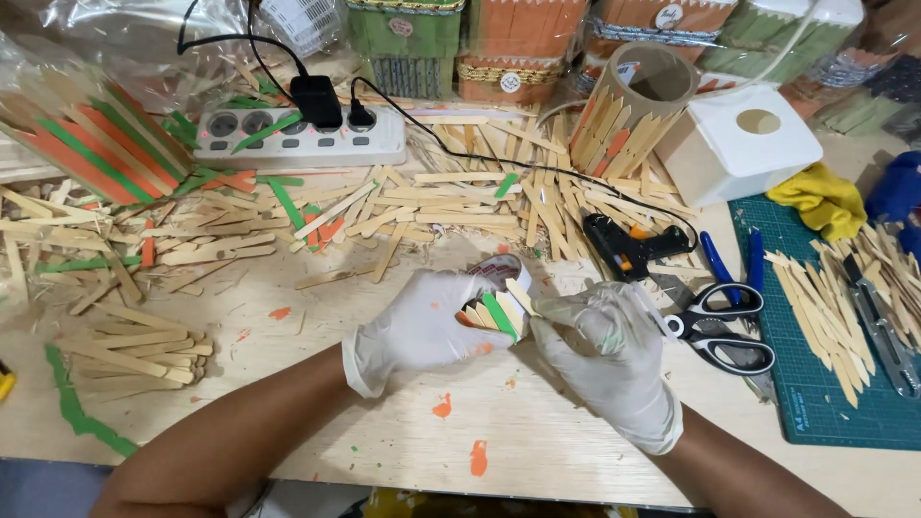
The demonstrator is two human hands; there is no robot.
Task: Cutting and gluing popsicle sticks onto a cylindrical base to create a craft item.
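Both my hands wear thin whitish gloves and meet at the middle of the wooden table (384, 422). My left hand (422, 321) grips a small round container (497, 293) partly clad in pointed wooden sticks, some orange and one green. My right hand (604, 350) presses a plain wooden stick (523, 297) against the container's side with fingers closed around it. The container's open top faces away from me.
Loose craft sticks (451, 206) litter the table. A black glue gun (624, 249) and scissors (720, 331) lie right of my hands. A green cutting mat (825, 403) carries cut sticks and a knife. A power strip (307, 139), a white box (739, 144) and finished stick containers stand behind.
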